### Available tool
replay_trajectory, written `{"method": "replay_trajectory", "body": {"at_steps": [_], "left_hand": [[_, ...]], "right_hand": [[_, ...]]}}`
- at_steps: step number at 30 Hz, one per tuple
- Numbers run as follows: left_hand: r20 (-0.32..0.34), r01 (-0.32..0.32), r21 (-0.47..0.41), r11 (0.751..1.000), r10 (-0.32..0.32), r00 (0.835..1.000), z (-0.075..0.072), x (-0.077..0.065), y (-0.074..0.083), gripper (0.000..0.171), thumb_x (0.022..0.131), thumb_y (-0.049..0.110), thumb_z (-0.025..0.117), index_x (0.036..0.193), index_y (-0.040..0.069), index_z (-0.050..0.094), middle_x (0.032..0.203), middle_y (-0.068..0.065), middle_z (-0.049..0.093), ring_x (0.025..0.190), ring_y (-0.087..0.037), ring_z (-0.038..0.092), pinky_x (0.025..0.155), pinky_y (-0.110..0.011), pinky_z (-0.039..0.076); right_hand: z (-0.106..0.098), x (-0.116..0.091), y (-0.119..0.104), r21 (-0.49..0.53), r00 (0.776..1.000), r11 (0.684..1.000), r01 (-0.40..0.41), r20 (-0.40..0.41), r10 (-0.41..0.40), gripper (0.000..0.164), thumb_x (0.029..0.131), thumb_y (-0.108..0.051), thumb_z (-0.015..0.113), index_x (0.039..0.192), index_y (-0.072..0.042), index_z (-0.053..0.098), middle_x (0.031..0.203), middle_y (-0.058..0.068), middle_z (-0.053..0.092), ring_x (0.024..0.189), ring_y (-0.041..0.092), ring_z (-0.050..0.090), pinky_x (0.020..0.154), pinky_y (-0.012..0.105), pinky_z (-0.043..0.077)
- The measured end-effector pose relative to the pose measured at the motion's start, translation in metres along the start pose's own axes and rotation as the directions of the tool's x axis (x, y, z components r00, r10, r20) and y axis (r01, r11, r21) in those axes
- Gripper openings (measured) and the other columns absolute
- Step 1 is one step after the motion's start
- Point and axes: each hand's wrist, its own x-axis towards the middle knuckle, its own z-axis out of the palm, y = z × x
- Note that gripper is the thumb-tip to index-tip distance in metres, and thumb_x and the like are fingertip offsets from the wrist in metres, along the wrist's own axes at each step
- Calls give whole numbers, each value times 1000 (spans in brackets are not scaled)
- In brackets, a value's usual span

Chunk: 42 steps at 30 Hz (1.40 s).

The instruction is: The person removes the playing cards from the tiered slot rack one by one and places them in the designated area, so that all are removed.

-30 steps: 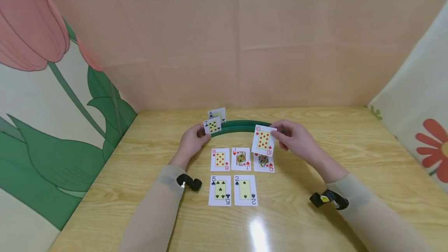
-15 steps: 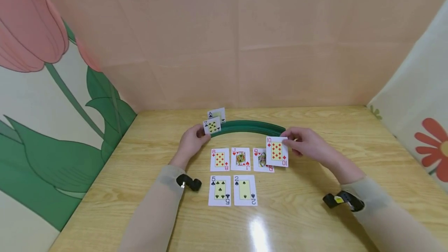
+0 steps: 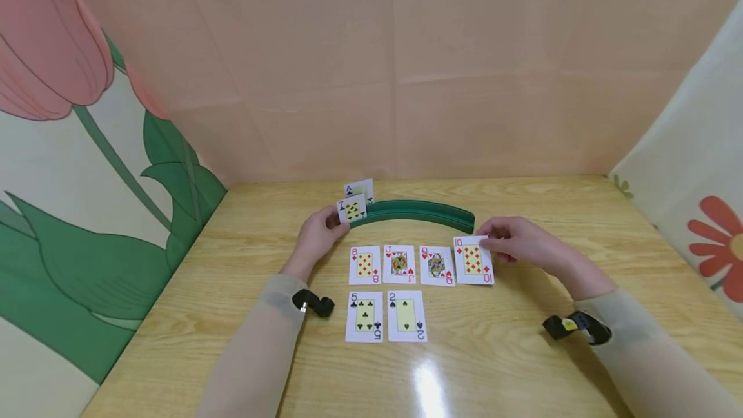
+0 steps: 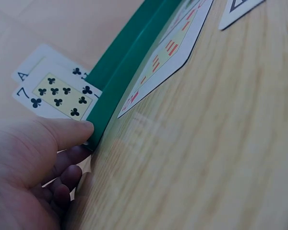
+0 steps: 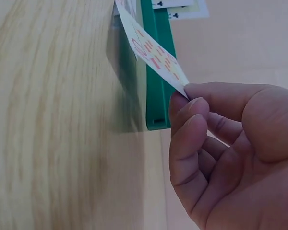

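My right hand (image 3: 519,244) pinches the ten of diamonds (image 3: 473,262) by its upper right corner, between thumb and fingers. In the right wrist view the card (image 5: 151,50) slants, its held edge raised above the table. With thumb in front and fingers behind, my left hand (image 3: 316,235) grips the left end of a curved green card holder (image 3: 418,210). Standing in that end are the seven of clubs (image 3: 351,209) and, behind it, an ace (image 3: 359,188). In the left wrist view the thumb lies on the holder (image 4: 102,115) just below the seven of clubs (image 4: 57,96).
Left of the ten lie the eight of diamonds (image 3: 364,265), jack of hearts (image 3: 399,264) and queen of hearts (image 3: 437,266) in a row. Nearer are the five of clubs (image 3: 365,316) and two of spades (image 3: 407,316). Behind the wooden table (image 3: 493,366) hangs a pink cloth (image 3: 395,82).
My right hand has carried the ten of diamonds right and down, from over the queen of hearts to beside it, uncovering the queen. The left hand has stayed on the holder.
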Motion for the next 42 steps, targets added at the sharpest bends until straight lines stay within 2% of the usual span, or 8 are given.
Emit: {"method": "replay_trajectory", "body": {"at_steps": [9, 16, 30, 42], "left_hand": [[-1, -8, -2, 1000, 8, 1000, -1, -1, 1, 36, 106, 23, 78, 139, 9, 71, 129, -9, 73, 113, -27, 64, 101, -47, 53], [2, -2, -6, 1000, 2, 1000, 0, -2, 2, 37, 106, 23, 78, 140, 9, 70, 131, -9, 72, 116, -27, 65, 103, -47, 54], [4, 12, -8, 1000, -12, 1000, 0, -2, 1, 37, 106, 23, 78, 141, 10, 70, 131, -9, 72, 116, -26, 65, 104, -47, 53], [0, -5, 0, 1000, 5, 1000, 0, -1, 0, 37, 106, 23, 78, 139, 9, 71, 129, -9, 72, 114, -27, 64, 103, -48, 53]], "right_hand": [[3, 5, 12, -54, 999, 998, -32, -9, 32, 17, 110, -18, 70, 123, -7, 71, 98, 10, 63, 78, 24, 59, 63, 31, 48], [9, 7, 15, -75, 1000, 997, -24, -16, 23, 15, 109, -16, 72, 120, -6, 72, 105, 9, 65, 83, 25, 60, 67, 32, 52], [15, 9, 14, -155, 998, 987, -51, -39, 45, 12, 108, -16, 73, 117, -8, 72, 105, 8, 64, 79, 23, 60, 65, 33, 51], [15, 11, 14, -176, 998, 983, -44, -44, 37, 13, 107, -15, 74, 117, -8, 71, 101, 7, 62, 76, 22, 59, 63, 32, 51]]}}
